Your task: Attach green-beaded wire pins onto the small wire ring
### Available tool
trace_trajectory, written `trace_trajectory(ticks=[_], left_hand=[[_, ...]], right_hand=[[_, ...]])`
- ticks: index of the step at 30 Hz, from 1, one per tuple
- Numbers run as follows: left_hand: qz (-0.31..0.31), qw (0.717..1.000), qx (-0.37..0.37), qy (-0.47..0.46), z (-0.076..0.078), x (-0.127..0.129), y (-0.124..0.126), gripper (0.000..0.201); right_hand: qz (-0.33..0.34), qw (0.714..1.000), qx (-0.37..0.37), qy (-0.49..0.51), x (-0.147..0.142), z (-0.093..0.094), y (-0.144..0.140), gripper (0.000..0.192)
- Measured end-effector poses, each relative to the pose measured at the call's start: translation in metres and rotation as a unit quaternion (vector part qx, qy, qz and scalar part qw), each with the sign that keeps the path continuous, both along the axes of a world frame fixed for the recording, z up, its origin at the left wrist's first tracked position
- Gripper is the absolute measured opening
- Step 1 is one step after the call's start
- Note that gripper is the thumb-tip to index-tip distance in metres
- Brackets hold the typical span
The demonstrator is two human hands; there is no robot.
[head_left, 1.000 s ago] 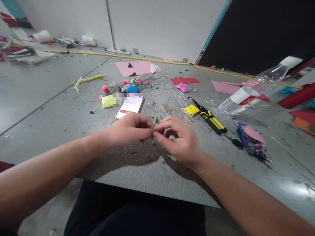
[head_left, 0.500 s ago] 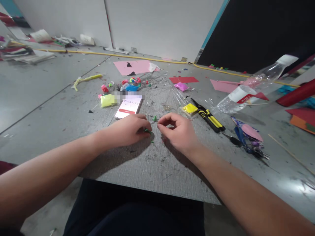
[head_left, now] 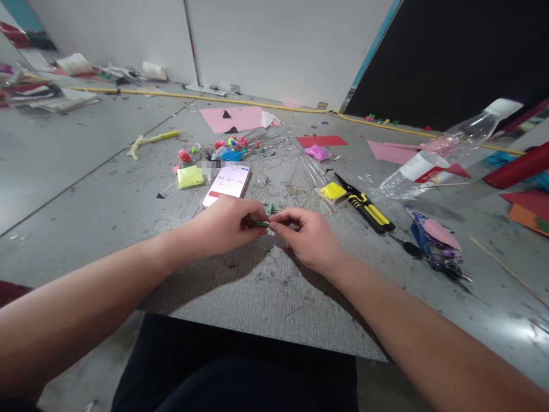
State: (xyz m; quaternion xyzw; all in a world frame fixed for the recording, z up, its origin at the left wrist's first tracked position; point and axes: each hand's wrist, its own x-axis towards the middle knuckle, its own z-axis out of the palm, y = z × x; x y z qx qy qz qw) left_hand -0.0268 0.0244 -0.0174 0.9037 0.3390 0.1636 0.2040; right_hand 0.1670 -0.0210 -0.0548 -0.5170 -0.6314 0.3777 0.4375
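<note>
My left hand [head_left: 229, 224] pinches a small green piece [head_left: 262, 224], soft-looking like modelling clay, low over the table. The fingertips of my right hand [head_left: 312, 236] are pressed together at that piece's right end; whether they grip it too is hard to see. Just behind the fingertips lies a small green lump [head_left: 271, 209] with thin wire around it, partly covered by my hands. A green crumb [head_left: 267, 249] rests on the table in front. Beyond my left hand is a phone [head_left: 231, 178] with a running timer on its screen.
Bags of yellow [head_left: 191, 177], blue [head_left: 230, 155] and purple clay [head_left: 317, 153] lie about. Black-yellow pliers [head_left: 366, 209] sit right, beside a yellow packet [head_left: 333, 191]. Farther right are a tilted plastic bottle [head_left: 461, 134] and a bunch of keys [head_left: 448, 266]. The table edge [head_left: 257, 336] is near my lap.
My right hand has moved slightly left and down, from the wired green lump to the green piece in my left hand. My fingertips now meet.
</note>
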Motion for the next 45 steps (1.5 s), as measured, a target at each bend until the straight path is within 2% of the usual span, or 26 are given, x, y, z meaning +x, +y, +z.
trace_trajectory(ticks=[7,10,17,22,26,38,45], left_hand=[[0.001,1.000,-0.023,0.000,0.0017,0.0010,-0.0022,0.012],[-0.002,1.000,-0.029,-0.001,0.0031,0.0009,-0.0026,0.012],[0.000,0.999,-0.022,0.023,0.0023,-0.0004,-0.0011,0.008],[0.011,1.000,-0.021,-0.004,0.0030,0.0001,-0.0003,0.010],[0.031,0.999,-0.016,-0.021,0.0054,0.0014,-0.0014,0.009],[0.007,0.999,-0.039,0.015,0.0000,-0.0005,-0.0006,0.012],[0.016,0.999,-0.038,-0.009,0.0012,0.0005,0.0000,0.012]], right_hand=[[0.017,0.997,0.050,-0.062,0.0000,0.0017,-0.0024,0.009],[0.025,0.995,0.051,-0.086,0.0000,0.0038,-0.0039,0.010],[-0.052,0.998,0.024,0.019,0.0021,0.0051,-0.0024,0.018],[-0.045,0.993,-0.041,0.100,0.0026,0.0077,-0.0019,0.020],[-0.058,0.993,-0.043,0.096,0.0020,0.0065,-0.0019,0.019],[-0.050,0.994,-0.020,0.096,0.0005,0.0028,-0.0004,0.015],[-0.049,0.990,-0.052,0.124,-0.0021,0.0079,-0.0038,0.020]])
